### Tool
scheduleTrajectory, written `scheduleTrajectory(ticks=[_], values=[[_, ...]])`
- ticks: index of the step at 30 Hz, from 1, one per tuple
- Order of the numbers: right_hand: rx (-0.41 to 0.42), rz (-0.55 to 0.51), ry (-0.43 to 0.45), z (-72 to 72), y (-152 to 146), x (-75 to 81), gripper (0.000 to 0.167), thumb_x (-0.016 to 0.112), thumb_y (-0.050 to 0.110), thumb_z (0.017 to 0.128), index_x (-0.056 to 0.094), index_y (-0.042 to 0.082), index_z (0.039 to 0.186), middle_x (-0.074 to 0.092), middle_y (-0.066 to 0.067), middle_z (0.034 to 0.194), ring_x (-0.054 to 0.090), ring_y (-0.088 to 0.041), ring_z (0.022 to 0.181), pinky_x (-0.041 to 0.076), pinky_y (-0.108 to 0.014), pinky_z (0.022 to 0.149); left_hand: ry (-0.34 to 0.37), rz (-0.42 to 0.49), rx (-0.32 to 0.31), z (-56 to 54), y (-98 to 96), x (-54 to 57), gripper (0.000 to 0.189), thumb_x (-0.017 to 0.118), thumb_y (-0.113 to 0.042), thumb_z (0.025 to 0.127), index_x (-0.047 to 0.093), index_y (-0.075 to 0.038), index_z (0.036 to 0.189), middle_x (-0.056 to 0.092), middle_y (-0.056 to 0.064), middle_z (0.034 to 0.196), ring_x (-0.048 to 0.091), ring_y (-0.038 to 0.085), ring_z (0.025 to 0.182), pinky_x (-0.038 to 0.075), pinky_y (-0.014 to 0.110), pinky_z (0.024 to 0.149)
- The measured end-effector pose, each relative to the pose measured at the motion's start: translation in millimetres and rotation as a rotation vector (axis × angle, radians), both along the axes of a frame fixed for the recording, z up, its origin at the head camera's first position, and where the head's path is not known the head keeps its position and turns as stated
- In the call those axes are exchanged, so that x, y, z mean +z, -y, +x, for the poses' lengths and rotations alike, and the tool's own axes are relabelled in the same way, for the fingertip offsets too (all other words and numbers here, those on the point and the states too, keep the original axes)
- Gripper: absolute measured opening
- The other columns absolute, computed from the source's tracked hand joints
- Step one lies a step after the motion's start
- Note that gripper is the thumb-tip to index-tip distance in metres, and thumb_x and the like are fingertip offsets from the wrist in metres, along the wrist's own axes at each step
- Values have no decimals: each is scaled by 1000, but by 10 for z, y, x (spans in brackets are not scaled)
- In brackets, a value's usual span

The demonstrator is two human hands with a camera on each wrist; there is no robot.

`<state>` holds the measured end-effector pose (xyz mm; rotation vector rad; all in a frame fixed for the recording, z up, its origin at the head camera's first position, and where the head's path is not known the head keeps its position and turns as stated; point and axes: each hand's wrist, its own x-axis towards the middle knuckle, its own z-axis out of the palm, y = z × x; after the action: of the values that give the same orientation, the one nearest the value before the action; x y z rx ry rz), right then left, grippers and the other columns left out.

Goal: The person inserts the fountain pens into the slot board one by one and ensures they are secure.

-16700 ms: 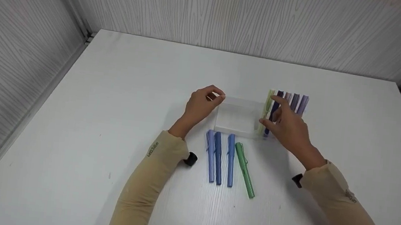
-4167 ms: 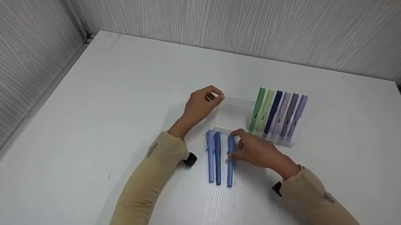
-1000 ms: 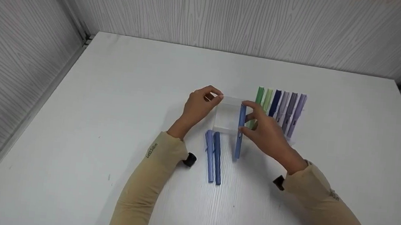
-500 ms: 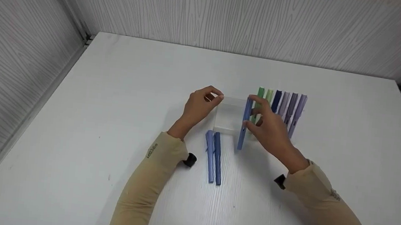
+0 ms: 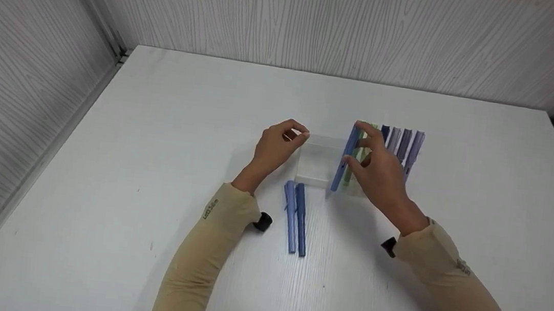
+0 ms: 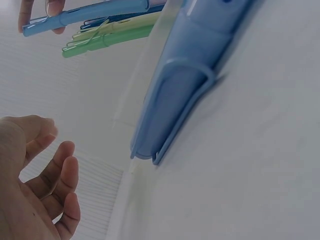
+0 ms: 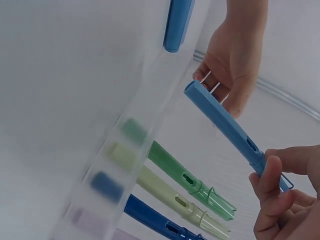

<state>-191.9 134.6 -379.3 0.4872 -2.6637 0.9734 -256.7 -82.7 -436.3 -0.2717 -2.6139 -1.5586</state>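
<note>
My right hand (image 5: 380, 174) pinches a light blue pen (image 5: 344, 165) near its clip end, thumb against fingers. The pen is tilted, its lower end over the front of a clear pen rack (image 5: 313, 181). In the right wrist view this pen (image 7: 222, 117) is apart from the row. My left hand (image 5: 275, 145) holds the rack's back left corner between thumb and finger. A green pen (image 7: 172, 167), a pale yellow-green pen (image 7: 165, 190), a dark blue pen (image 7: 155, 215) and several purple pens (image 5: 414, 149) stand in the rack, partly hidden by my right hand.
A periwinkle pen (image 5: 290, 219) and a darker blue pen (image 5: 301, 225) lie side by side on the white table (image 5: 97, 198), in front of the rack. Pale wood-grain panels (image 5: 291, 20) enclose the table at the back and sides.
Earlier the green pen went from the table into the rack. Then my right hand picked up the light blue pen, and has since moved it up and right, tilting it. The left hand has stayed put.
</note>
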Motion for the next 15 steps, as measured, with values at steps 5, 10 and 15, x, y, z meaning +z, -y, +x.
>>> scheduleTrajectory(ticks=[5, 10, 15], values=[[-13, 7, -69, -28, -22, -42, 63, 68, 12, 90, 35, 14, 144, 67, -15, 114, 50, -16, 58, 38, -28, 52, -2, -5, 7, -6, -1, 1, 22, 63, -37, 93, 71, -20, 104, 69, 4, 91, 62, 16, 82, 44, 25, 63], [-30, 56, -128, -36, -32, -55, 64, 69, 14, 90, 35, 14, 144, 67, -16, 116, 56, -20, 58, 41, -31, 52, 4, -4, 0, -9, -4, 0, 21, 62, -37, 94, 70, -21, 104, 70, 3, 92, 62, 17, 83, 46, 26, 65], [-35, 89, -180, -49, -29, -64, 63, 68, 16, 90, 36, 14, 144, 67, -18, 117, 60, -23, 58, 44, -34, 51, 9, -1, -8, 0, -4, 7, 21, 62, -36, 94, 70, -20, 105, 70, 4, 93, 63, 17, 84, 47, 26, 66]])
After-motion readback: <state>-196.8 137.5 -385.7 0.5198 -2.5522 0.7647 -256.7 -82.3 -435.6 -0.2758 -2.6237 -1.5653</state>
